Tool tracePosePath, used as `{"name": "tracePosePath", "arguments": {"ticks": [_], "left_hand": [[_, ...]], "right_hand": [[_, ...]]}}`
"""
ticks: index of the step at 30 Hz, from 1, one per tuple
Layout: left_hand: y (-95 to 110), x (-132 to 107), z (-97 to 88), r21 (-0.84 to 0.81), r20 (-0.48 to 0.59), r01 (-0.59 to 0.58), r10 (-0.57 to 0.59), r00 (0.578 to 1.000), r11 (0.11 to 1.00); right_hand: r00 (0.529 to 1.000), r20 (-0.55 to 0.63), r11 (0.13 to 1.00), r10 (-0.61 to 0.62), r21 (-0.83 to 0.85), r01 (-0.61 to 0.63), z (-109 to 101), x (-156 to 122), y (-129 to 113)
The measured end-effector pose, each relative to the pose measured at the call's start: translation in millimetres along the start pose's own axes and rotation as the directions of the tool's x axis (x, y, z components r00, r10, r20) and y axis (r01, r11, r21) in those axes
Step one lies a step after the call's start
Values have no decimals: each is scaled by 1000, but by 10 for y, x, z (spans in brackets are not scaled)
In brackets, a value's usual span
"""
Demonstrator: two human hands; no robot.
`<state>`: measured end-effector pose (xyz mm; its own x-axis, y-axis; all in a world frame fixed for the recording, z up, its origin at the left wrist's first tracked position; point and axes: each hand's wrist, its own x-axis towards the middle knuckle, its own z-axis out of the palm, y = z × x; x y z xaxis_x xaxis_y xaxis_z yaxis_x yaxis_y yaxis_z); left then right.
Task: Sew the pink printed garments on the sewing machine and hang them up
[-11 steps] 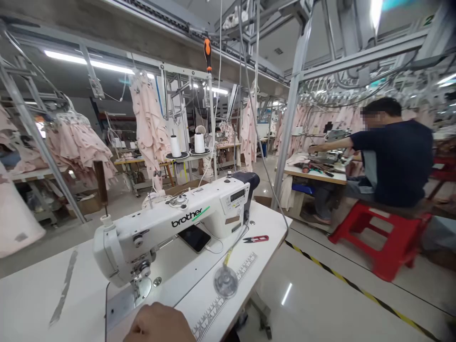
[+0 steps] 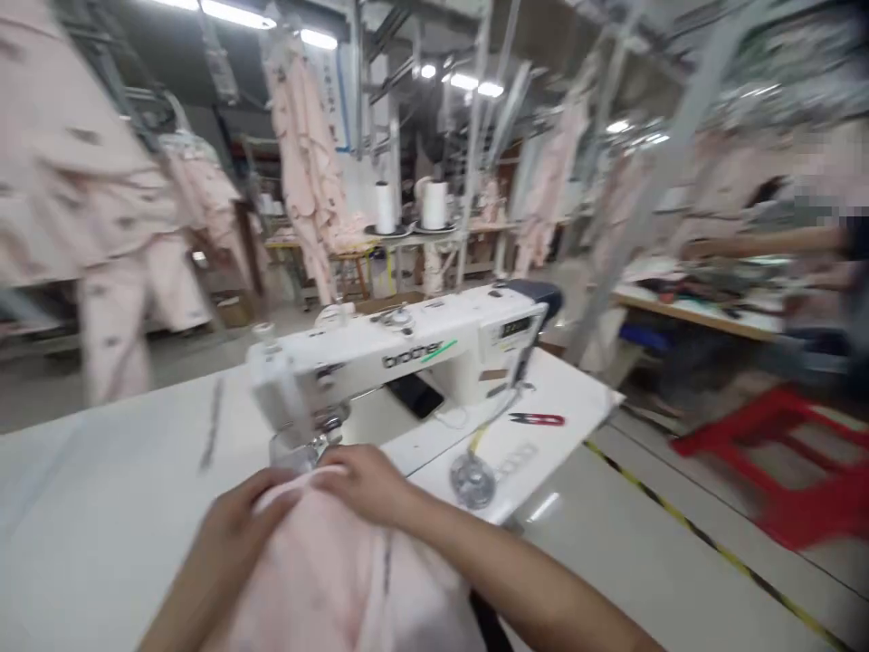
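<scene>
A pale pink garment (image 2: 319,570) hangs from both hands over the front of the white sewing table (image 2: 149,471). My left hand (image 2: 248,507) grips its upper edge on the left, fingers closed on the cloth. On the same edge, further right, my right hand (image 2: 363,484) pinches the fabric. Both hands are close in front of the needle area of a white sewing machine (image 2: 400,349), partly covering it. Motion blur hides whether the cloth touches the presser foot.
Red thread snips (image 2: 538,419), a clear round dish (image 2: 472,480) and a phone (image 2: 415,395) lie on the table. Thread cones (image 2: 434,206) stand behind. Pink garments (image 2: 302,154) hang around. At right are a co-worker's arm (image 2: 760,243) and a red stool (image 2: 787,462).
Both hands now hold the pink garment before the machine; earlier only one hand showed, low at the table front. The view has turned left, so the machine appears further right and higher.
</scene>
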<state>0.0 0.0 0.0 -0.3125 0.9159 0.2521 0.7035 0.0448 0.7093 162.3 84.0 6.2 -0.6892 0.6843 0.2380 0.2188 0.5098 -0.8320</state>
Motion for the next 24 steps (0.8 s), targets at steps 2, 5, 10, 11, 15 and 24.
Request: {"name": "tracePosePath", "arguments": {"ticks": [2, 5, 10, 11, 15, 24], "left_hand": [[-9, 43, 77, -152, 125, 96, -77, 989, 984], [-77, 123, 209, -278, 165, 124, -80, 983, 953], [-177, 214, 357, -14, 140, 145, -142, 980, 989], [-190, 237, 366, 44, 134, 145, -149, 980, 989], [-229, 359, 366, 125, 143, 194, -211, 967, 973], [-189, 438, 425, 132, 107, 214, -228, 968, 968]], "right_hand": [[998, -57, 983, -35, -183, 24, 53, 44, 119], [998, -41, 958, 52, -282, -61, 88, 123, 274], [982, -21, 896, 187, -406, -179, 106, 282, 373], [980, -24, 879, 199, -437, -190, 116, 309, 374], [977, -57, 823, 207, -529, -206, 162, 387, 370], [981, -109, 771, 160, -607, -193, 164, 413, 450]]}}
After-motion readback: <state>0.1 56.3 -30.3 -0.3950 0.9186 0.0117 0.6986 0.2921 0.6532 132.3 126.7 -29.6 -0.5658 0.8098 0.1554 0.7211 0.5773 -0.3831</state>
